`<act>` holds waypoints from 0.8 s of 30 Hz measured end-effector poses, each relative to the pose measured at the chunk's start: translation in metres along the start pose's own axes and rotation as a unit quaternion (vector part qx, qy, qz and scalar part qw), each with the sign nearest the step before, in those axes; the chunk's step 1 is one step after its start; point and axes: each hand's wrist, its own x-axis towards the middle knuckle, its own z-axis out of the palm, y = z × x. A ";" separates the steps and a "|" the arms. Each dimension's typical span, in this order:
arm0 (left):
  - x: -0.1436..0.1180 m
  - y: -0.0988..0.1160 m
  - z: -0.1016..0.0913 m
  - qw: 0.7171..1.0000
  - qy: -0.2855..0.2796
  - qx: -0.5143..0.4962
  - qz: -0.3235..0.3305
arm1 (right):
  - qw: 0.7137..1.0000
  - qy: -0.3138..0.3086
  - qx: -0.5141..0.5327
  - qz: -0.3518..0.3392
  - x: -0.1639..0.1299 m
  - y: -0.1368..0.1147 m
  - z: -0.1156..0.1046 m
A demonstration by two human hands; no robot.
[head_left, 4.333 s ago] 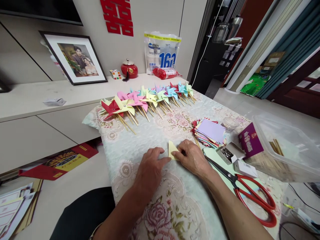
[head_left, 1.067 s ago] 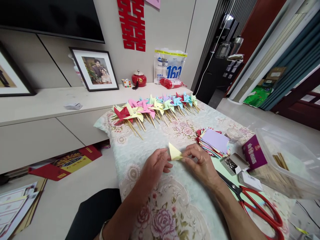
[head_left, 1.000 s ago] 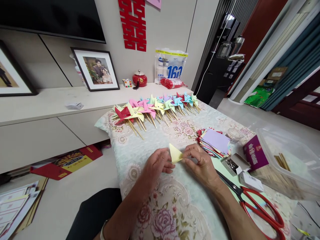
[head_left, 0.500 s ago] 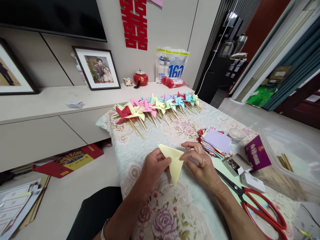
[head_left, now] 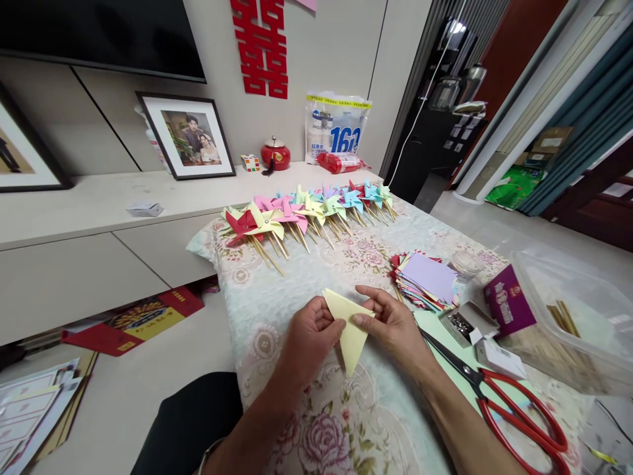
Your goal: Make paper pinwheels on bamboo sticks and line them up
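Observation:
A pale yellow sheet of paper [head_left: 352, 353], folded into a triangle, is held between my two hands above the flowered tablecloth [head_left: 326, 422]. My left hand [head_left: 316, 330] pinches its left side, thumb on top and fingers behind. On the right side, my right hand [head_left: 393, 323] presses its thumb on the paper, with fingers behind the edge. To the right lie red-handled scissors [head_left: 477, 379], resting partly on light green paper [head_left: 442, 336]. Beyond the hands, finished paper pinwheels [head_left: 311, 211] on sticks lie in a row.
Coloured paper squares [head_left: 429, 277] are stacked right of my hands. Near them stand a small box of metal fasteners [head_left: 467, 323], a white box [head_left: 500, 359] and a clear plastic bin [head_left: 588, 316] with sticks. A white cabinet [head_left: 89, 231] borders the table's far left side.
My right hand has closed in, its thumb now lying on the paper where its fingertips were at the edge. The folded paper has turned slightly and shifted a little right.

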 end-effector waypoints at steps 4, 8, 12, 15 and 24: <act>-0.001 0.000 0.000 0.999 -0.021 -0.017 -0.028 | 1.000 0.007 0.016 0.007 0.001 0.000 -0.001; 0.000 -0.001 -0.002 0.999 -0.030 -0.031 -0.032 | 0.999 0.001 0.029 0.015 0.002 0.001 -0.003; 0.000 -0.002 -0.003 0.999 -0.024 -0.028 -0.031 | 0.999 -0.008 0.035 0.022 0.001 0.000 -0.002; -0.001 -0.001 -0.003 0.999 -0.013 -0.021 -0.030 | 0.999 -0.013 0.032 0.025 -0.001 -0.001 -0.001; -0.004 -0.001 0.002 1.000 -0.001 0.011 -0.020 | 0.997 -0.030 -0.057 0.038 -0.004 -0.001 -0.002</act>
